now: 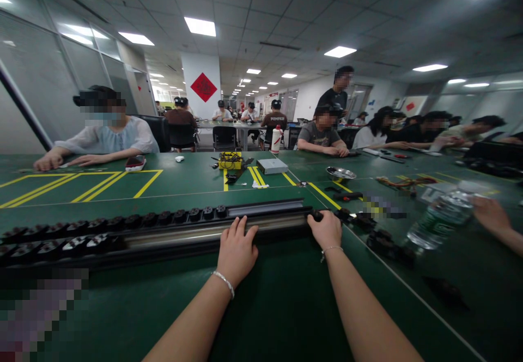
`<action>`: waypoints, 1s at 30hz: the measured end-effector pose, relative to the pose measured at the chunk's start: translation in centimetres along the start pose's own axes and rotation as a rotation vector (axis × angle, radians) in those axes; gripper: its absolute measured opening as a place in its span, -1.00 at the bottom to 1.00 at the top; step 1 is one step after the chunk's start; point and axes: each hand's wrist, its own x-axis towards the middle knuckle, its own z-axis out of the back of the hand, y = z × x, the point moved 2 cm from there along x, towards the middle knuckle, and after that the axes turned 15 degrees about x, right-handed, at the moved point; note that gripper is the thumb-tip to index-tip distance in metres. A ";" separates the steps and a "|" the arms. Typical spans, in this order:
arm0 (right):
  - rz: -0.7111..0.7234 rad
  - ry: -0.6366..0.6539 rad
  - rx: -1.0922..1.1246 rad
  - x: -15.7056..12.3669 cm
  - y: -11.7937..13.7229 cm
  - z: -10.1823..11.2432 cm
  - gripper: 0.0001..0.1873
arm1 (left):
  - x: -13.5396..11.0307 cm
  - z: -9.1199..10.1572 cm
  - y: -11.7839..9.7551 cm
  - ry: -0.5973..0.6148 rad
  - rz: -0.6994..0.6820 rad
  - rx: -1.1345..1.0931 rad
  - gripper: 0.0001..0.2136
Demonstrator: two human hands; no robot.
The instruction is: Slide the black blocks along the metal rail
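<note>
Across the green table lies a long black rail (188,234) with a shiny metal channel. Several dark, knob-like parts (149,219) stand in rows along its left portion. My left hand (237,247) rests on the near side of the channel, fingers spread and holding nothing. At the rail's right end, my right hand (328,229) is closed round a small black part (316,216), mostly covered by the fingers. Whether that part is fixed to the rail, I cannot tell.
To the right, a water bottle (443,215) stands tilted near another person's hand (492,215). Loose black parts (388,245) lie close by. Farther back are a metal bowl (341,174), a grey box (272,166) and a yellow device (231,160). Co-workers sit round the table.
</note>
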 end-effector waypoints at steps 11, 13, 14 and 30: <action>-0.005 0.058 -0.012 -0.2 0.4 0.3 -0.61 | 0.0 -0.1 0.1 0.004 0.003 0.011 -0.58; -0.013 0.048 -0.020 -0.3 0.5 0.4 -0.60 | 0.0 -0.1 0.1 0.000 0.002 0.009 -0.58; -0.017 0.046 -0.023 -0.3 0.5 0.4 -0.60 | 0.0 -0.1 0.1 -0.002 0.001 0.008 -0.59; -0.037 0.064 0.010 0.0 0.0 0.4 -0.57 | 0.0 0.0 0.0 0.010 0.012 -0.007 -0.58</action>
